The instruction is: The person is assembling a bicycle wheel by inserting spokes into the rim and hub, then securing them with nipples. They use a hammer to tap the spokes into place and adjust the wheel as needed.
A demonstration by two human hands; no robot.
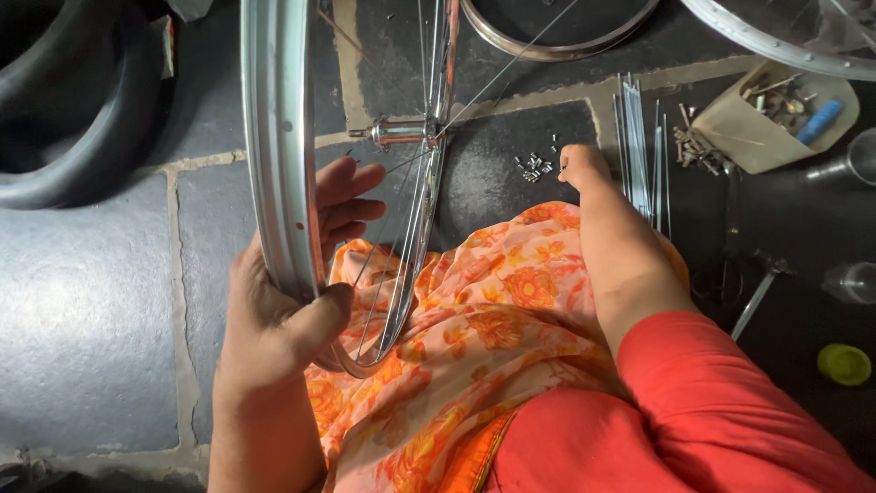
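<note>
I log off-work items on the stone floor (91, 301): black tyre (64, 100) at far-left corner; cardboard box of small parts (776, 114) and green cap (844, 363) along right edge; spare rim (547, 46) at far edge.

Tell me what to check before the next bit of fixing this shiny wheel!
1. Left hand has a firm hold on the wheel rim: ok, thumb and fingers wrap it.
2. Rim stands upright: ok, resting against the flowered cloth on the lap.
3. Hub sits in the middle with spokes attached: ok, a few thin spokes run from it.
4. Right hand has reached the small metal nipples on the floor: ok, fingertips are right beside the pile.
5. Right hand has picked one up: cannot tell, fingers are curled away.
6. Spare spokes close by: ok, the bundle lies beside the right wrist.
</note>
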